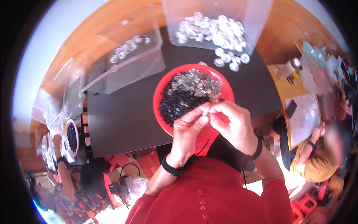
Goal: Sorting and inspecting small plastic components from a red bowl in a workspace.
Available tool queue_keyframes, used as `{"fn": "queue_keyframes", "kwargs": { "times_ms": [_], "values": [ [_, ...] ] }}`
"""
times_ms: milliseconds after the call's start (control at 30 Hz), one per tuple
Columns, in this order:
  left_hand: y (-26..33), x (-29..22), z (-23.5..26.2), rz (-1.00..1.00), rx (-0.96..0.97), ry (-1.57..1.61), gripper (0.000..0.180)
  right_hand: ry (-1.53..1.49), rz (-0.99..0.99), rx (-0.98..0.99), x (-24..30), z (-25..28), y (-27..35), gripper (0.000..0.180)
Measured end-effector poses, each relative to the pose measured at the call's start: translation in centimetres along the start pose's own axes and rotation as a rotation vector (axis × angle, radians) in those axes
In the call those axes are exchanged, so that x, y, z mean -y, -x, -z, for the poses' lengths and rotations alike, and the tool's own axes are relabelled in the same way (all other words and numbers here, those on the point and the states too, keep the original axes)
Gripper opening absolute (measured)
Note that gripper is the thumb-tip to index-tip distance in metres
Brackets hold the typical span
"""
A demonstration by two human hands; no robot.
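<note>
Hands above the red bowl (159,114). A small pale piece (206,111) appears pinched at the meeting fingertips, over the bowl's near-right part; its long axis cannot be told. Both grips are narrow. Within the bowl, black parts (173,104) lie left of the pinch, nearer the left hand (185,130); silver parts (197,83) lie beyond it. The left hand slants inward across the near rim; the right hand (236,123) arches inward opposite.
</note>
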State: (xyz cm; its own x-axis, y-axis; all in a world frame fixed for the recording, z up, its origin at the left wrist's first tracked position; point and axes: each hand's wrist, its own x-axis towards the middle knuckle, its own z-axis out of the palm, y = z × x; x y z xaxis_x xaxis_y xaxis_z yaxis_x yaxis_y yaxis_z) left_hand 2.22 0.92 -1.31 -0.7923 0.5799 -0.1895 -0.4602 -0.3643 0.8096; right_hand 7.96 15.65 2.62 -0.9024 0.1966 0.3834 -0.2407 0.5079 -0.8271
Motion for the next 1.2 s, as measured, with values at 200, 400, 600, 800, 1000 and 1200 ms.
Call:
{"fn": "queue_keyframes", "kwargs": {
  "times_ms": [200, 400, 600, 800, 1000, 1200],
  "values": [
    [1.0, -0.6, 0.3, -0.11, 0.106, -0.106, 0.035, 0.078, 0.029, 0.075, 1.0, 0.1, 0.1, 0.015],
    [1.2, -2.2, 0.3, -0.062, 0.124, -0.032, 0.033, 0.092, 0.053, 0.148, 2.1, 0.2, -1.5, 0.014],
    [0.9, -2.6, 1.4, -0.084, 0.129, -0.055, 0.033, 0.097, 0.049, 0.093, 2.7, -1.1, -1.7, 0.013],
    [0.8, -3.4, 2.0, -0.115, 0.156, -0.066, 0.033, 0.134, 0.063, 0.094, 3.8, -1.9, -2.8, 0.012],
    [-0.1, -3.2, 3.1, -0.071, 0.177, -0.037, 0.037, 0.156, 0.025, 0.176, 3.4, -2.0, -3.5, 0.012],
    [1.7, -6.2, 1.6, -0.178, 0.135, -0.018, 0.056, 0.057, -0.04, 0.282, 6.3, -0.9, -10.0, 0.013]
  ]
}}
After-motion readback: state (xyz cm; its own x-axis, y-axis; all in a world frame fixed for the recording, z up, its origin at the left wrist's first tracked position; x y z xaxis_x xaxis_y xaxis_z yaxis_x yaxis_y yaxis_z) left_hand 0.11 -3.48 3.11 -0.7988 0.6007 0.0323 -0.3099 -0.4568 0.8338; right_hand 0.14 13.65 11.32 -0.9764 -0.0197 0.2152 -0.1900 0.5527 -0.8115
